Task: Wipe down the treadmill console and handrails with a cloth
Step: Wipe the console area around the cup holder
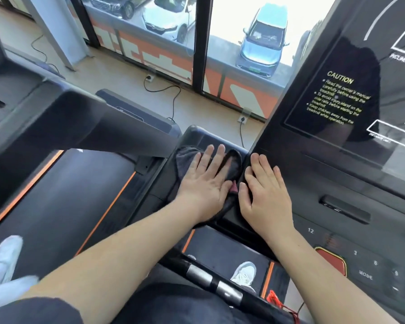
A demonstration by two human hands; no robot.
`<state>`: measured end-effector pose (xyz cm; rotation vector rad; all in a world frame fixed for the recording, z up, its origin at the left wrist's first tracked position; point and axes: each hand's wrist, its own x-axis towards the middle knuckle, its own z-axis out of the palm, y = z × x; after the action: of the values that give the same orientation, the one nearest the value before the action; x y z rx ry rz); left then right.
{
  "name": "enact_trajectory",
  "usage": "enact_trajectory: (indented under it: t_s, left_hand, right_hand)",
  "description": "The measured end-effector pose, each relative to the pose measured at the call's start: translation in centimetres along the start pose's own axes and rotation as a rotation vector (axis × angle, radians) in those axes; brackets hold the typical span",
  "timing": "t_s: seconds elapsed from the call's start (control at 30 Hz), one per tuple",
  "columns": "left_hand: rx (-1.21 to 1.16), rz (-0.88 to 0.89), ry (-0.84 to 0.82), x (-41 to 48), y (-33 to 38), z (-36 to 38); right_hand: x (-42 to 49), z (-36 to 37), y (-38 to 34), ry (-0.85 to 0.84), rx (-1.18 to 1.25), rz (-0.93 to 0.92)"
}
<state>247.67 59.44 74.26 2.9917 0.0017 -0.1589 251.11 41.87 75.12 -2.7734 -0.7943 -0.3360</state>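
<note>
A dark grey cloth (185,157) lies in the black side tray (197,134) left of the treadmill console (351,118). My left hand (206,183) presses flat on the cloth, fingers spread, two fingertips reaching into the tray's round cup recess. My right hand (264,190) rests flat on the console's lower left corner, fingers apart, holding nothing. The console's glossy black screen shows a CAUTION label (341,99). A black handrail with silver grip sensors (211,279) runs below my arms.
A red stop button (330,260) and number keys sit at the console's lower right. A neighbouring treadmill (63,127) stands to the left. Power cables and floor sockets (242,119) lie by the window ahead. My shoes stand on the belt below.
</note>
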Motion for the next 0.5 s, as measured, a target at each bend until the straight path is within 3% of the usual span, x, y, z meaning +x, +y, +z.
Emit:
enact_trajectory:
  t_s: [0.07,0.23,0.4,0.5]
  left_hand:
    - [-0.032,0.023,-0.001,-2.5,0.6,0.7]
    - [0.057,0.289,-0.009,-5.2,-3.1,1.0]
    - [0.046,-0.054,0.032,3.2,-4.1,-1.5]
    - [-0.039,-0.193,0.157,1.1,-2.3,0.2]
  right_hand:
    - [0.0,0.0,0.0,-0.006,-0.005,-0.004]
    - [-0.1,0.1,0.0,-0.002,-0.006,-0.007]
    - [0.1,-1.0,0.4,-0.072,0.053,-0.03]
    - [-0.4,-2.7,1.3,-0.018,0.15,-0.025]
